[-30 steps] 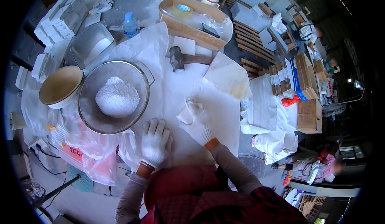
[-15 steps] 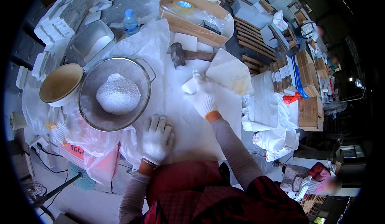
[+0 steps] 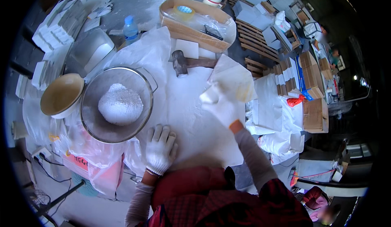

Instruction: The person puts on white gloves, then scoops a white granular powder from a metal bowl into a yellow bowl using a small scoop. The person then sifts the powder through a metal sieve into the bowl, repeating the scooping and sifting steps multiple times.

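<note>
Currently, a small white piece [image 3: 208, 96] is over the white board [image 3: 188, 125], gripped in the gloved right hand [image 3: 223, 108]. Gloved left hand [image 3: 161, 147]: flat, fingers extended, near the bowl [image 3: 92, 121] of white powder [image 3: 121, 105]. Hammer [image 3: 179, 63] beyond, beside a stone slab [image 3: 233, 74].

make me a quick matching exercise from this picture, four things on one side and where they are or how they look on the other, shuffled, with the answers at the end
Things
1. left hand
2. hammer
3. round metal-rimmed bowl
4. roll of tape

Places and states
A. inside the open cardboard box
B. gloved, resting on the white work surface
C. holding a white heap
D. dark head, brown handle

Right pairs: 1-B, 2-D, 3-C, 4-A
</note>
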`<state>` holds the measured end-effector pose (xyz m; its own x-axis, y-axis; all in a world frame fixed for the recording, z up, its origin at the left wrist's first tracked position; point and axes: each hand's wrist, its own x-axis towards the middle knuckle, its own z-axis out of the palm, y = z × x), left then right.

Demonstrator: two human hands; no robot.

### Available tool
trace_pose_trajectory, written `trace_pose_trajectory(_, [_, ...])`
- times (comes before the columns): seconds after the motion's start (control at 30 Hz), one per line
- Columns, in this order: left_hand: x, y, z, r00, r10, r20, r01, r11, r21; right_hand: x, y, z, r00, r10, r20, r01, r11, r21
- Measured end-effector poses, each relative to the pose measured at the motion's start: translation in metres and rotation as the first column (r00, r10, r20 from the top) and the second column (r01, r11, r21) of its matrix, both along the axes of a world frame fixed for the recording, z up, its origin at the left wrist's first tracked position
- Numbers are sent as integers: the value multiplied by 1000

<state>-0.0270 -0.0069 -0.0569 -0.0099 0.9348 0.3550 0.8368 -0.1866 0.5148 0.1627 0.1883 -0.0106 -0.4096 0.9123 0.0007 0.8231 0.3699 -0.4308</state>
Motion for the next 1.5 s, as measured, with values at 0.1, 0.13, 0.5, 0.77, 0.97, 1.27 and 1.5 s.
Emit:
trace_pose_trajectory(0.1, [-2,-3,9,996,-25,88,28,999,-29,17,56,-20,994,-105,26,97,970,224])
trace_pose_trajectory(0.13, [-2,-7,12,991,-28,132,33,999,-34,20,66,-20,986,-147,81,119,953,278])
trace_pose_trajectory(0.5, [2,-10,42,955,-129,268,154,985,-73,7,29,-14,794,185,-578,-129,982,137])
trace_pose_trajectory(0.77, [-12,-27,97,791,-42,610,85,996,-41,-12,30,-55,877,198,-437,-140,977,161])
trace_pose_trajectory(0.97, [-109,-59,121,584,752,307,-772,631,-78,9,12,-62,823,76,-563,-191,970,-147])
trace_pose_trajectory(1.27, [-320,-86,70,365,809,-461,-905,425,29,13,-26,-69,613,-209,-762,-476,673,-567])
trace_pose_trajectory(1.5, [-378,-38,99,315,741,-593,-949,255,-186,-7,9,-55,505,-32,-862,-395,880,-264])
